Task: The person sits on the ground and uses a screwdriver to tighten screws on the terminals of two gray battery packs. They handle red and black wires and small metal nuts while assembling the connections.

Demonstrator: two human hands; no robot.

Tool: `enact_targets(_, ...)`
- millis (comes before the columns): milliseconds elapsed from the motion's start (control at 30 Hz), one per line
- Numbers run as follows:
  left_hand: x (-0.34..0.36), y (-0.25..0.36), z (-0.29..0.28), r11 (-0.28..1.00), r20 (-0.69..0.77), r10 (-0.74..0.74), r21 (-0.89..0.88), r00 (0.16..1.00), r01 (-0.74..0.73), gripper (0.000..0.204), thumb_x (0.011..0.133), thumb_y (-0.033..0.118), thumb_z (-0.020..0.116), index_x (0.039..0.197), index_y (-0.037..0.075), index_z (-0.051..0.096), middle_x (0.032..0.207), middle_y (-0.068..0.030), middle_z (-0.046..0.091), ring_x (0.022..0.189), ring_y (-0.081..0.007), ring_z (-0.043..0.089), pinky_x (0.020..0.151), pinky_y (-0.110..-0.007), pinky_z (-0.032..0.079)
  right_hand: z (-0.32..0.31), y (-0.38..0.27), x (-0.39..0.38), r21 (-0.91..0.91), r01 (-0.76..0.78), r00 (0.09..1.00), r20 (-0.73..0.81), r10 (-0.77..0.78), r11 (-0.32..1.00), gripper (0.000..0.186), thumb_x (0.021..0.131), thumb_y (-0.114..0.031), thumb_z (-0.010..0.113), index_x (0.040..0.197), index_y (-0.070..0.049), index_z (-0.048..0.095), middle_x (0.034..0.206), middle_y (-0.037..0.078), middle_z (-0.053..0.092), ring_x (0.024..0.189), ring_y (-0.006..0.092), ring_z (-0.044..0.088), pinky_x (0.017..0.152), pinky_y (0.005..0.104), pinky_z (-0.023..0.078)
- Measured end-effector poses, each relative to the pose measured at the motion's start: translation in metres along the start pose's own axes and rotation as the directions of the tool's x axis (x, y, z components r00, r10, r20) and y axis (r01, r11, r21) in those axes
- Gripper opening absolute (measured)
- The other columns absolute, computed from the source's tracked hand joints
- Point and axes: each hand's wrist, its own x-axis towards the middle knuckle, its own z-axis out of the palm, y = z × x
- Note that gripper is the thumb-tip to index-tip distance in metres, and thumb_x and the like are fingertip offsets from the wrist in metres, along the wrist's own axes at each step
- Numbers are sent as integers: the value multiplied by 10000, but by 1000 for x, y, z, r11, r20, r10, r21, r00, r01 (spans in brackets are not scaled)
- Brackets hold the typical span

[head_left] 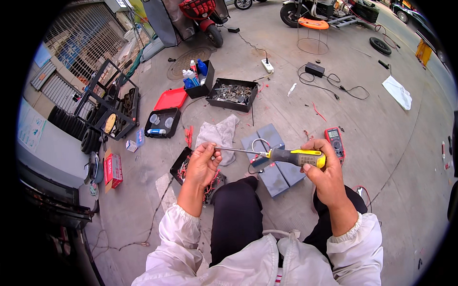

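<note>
- My right hand [320, 168] is wrapped around the yellow-and-black handle of a screwdriver [286, 156], held level above my knees.
- My left hand [202, 164] pinches the shaft's tip between thumb and fingertips; whether a screw or bit sits there I cannot tell.
- Just below the tool lie grey battery blocks [276, 176] on the concrete, with a red multimeter [335, 140] beside them and a grey rag [217, 136] near my left hand.
- I judge the work to be mid-way: the blocks lie out with red wires loose, the tray of fasteners [232, 94] stands open, and the tool is not yet applied to anything.
</note>
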Motion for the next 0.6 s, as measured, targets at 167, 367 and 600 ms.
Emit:
enact_targets(167, 25, -28, -18, 992, 36, -118, -30, 992, 119, 104, 958, 137, 595, 1007, 45, 595, 902, -61, 634, 786, -122, 616, 696, -232, 571, 1, 10, 4, 46, -139, 990, -17, 140, 989, 286, 883, -105, 613, 1141, -26, 517, 1017, 76, 569, 818, 88, 570, 668, 226, 485)
enact_targets(367, 63, -91, -36, 891, 142, -454, 72, 879, 449, 96, 944, 122, 617, 992, 45, 645, 807, -17, 606, 706, -83, 545, 580, -204, 443, 0, 26, 15, -267, -290, 945, -232, 231, 919, 195, 928, -134, 638, 1062, -23, 550, 759, 24, 595, 627, 68, 560, 533, 227, 455)
enact_targets(600, 105, -182, -70, 570, 17, -705, 607, 709, 553, 165, 919, 221, 662, 990, 79, 704, 771, 69, 574, 672, -23, 426, 557, -213, 343, 20, 71, 38, -686, -153, 988, -87, 128, 711, 239, 851, -86, 703, 1039, -33, 564, 823, 158, 621, 662, 248, 617, 563, 326, 482)
